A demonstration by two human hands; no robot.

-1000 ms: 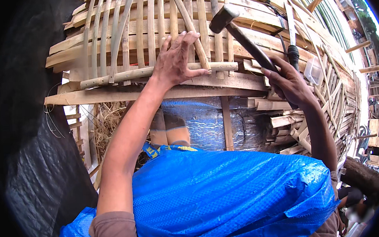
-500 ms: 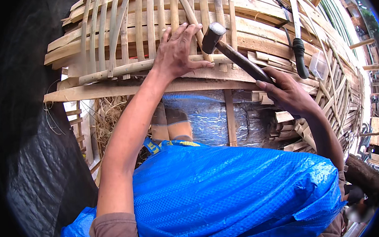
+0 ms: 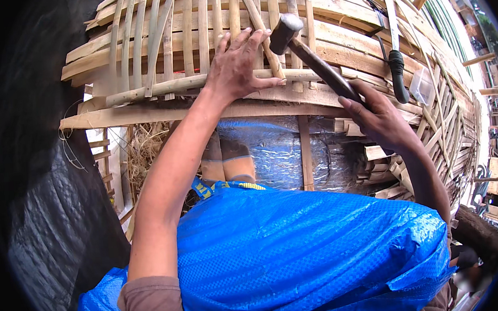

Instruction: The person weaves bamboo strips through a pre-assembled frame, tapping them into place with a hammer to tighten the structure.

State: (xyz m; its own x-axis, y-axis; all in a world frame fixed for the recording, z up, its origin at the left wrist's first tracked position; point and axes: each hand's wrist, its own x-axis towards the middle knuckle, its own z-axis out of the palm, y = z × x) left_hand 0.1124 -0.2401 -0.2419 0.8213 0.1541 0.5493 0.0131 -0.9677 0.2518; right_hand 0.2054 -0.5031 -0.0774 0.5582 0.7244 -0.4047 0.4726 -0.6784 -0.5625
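My left hand (image 3: 233, 68) lies spread over a frame of narrow wooden slats, fingers apart, its thumb by the lower end of a slanting slat (image 3: 263, 38). Under that slat runs a round pole (image 3: 176, 86), crossing the lower ends of the slats. In my right hand (image 3: 380, 116) is a hammer (image 3: 324, 65), gripped near the end of its dark handle. The hammer's metal head is raised just right of my left fingertips and overlaps the slats in view; whether it touches them I cannot tell.
A knife with a black-wrapped handle (image 3: 397, 69) lies at the right on the stacked wooden strips (image 3: 346, 27), beside a clear plastic cup (image 3: 423, 85). A plank edge (image 3: 144, 116) runs along the near side of the worktop. Blue sheeting (image 3: 299, 238) covers my lap; straw (image 3: 146, 144) hangs below left.
The hammer head has risen slightly and shifted right with my right hand. My left hand stays on the slats; the whole view has shifted a little to the right.
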